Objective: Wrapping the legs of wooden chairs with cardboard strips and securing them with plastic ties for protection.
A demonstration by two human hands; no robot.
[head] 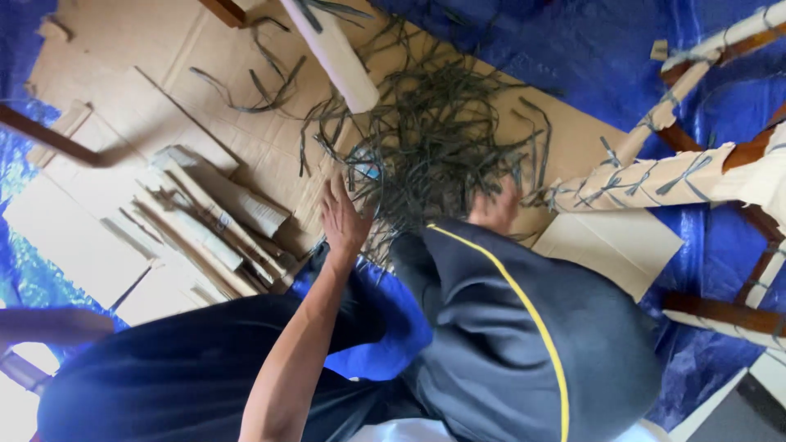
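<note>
The left hand (342, 219) is spread flat, fingers loosely apart and gripping nothing, its fingertips pointing away from the body at the near edge of a tangled heap of dark strips (434, 139). The heap lies straight ahead of that hand and slightly to its right, on flattened cardboard sheets (123, 57) that cover the floor. It has no single long axis; the strips loop and cross in every direction, with a few strays trailing off to the left.

The right hand (494, 206) sits at the heap's near right edge, partly hidden behind a dark trouser leg with a yellow stripe (508, 327), and I cannot tell whether it is open or closed on strips. Both hands touch the heap's fringe, left a shade nearer its middle.

Left of the left hand lies a stack of cut cardboard pieces (213, 221). Right of the right hand stand wrapped wooden furniture legs (655, 180) on blue tarpaulin (589, 49).
</note>
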